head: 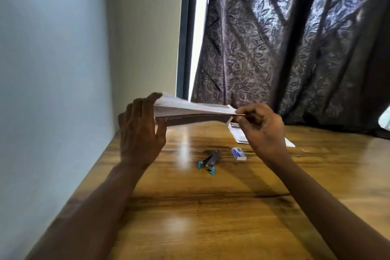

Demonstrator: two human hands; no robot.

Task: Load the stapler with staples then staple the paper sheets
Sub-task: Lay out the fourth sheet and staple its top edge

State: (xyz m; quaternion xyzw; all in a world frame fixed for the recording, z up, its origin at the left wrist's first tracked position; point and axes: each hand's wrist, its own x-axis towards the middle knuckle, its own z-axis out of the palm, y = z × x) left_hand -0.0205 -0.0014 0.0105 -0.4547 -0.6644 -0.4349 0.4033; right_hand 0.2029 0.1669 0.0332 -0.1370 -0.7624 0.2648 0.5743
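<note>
Paper sheets (pixel 190 110), a thick stack, are held up in the air between the two hands, well above the table (pixel 190 217). At the stack's left edge the left hand (pixel 140 133) lies against it with its fingers mostly straight and its thumb underneath, as if squaring the edges, though it is blurred. Below the gap between the hands, on the wood, lies the stapler (pixel 210 161) with blue tips, and just to its right a small staple box (pixel 238 153); nobody touches either. The right hand (pixel 263 131) pinches the stack's right corner between thumb and fingers, and behind it a few more printed papers (pixel 239 135) lie flat. I would say the sheets are being aligned. I cannot tell if the stapler is loaded. If it is not, the stack must go down first, since loading needs both hands.
</note>
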